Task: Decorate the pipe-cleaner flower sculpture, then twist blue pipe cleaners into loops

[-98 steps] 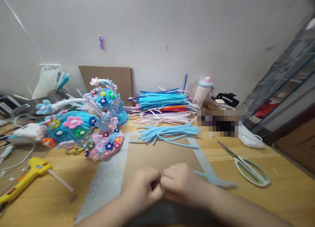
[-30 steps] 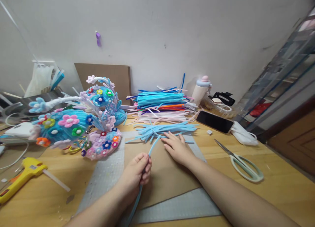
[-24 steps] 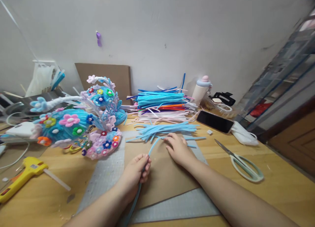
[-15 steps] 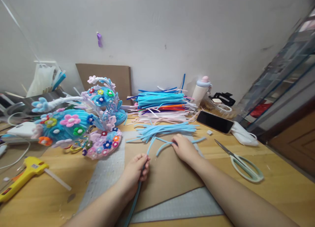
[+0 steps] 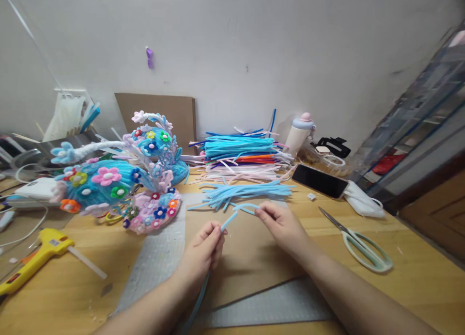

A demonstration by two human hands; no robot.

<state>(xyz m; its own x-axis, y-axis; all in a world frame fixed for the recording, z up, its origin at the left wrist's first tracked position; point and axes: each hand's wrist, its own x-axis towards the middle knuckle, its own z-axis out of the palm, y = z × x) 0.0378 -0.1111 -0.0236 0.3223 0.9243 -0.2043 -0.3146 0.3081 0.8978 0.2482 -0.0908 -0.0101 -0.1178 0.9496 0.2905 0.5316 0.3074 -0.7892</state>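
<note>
My left hand [image 5: 206, 245] pinches a long light blue pipe cleaner [image 5: 230, 220] that runs down past my wrist toward the table edge. My right hand [image 5: 284, 222] pinches a second light blue pipe cleaner [image 5: 247, 207], curved into an arc, just above the brown cardboard sheet [image 5: 242, 257]. The tips of the two pieces meet between my hands. A loose bunch of light blue pipe cleaners [image 5: 244, 192] lies just beyond my hands.
A tall stack of coloured pipe cleaners [image 5: 240, 156] sits behind. A flowered pipe-cleaner craft [image 5: 119, 180] stands left, a yellow glue gun [image 5: 34, 262] front left. Green scissors [image 5: 363, 245], a phone [image 5: 320, 181] and a bottle [image 5: 300, 131] lie right.
My right hand reached into the loose blue bunch, took one pipe cleaner and drew it back toward my left hand, which lifted its own piece slightly.
</note>
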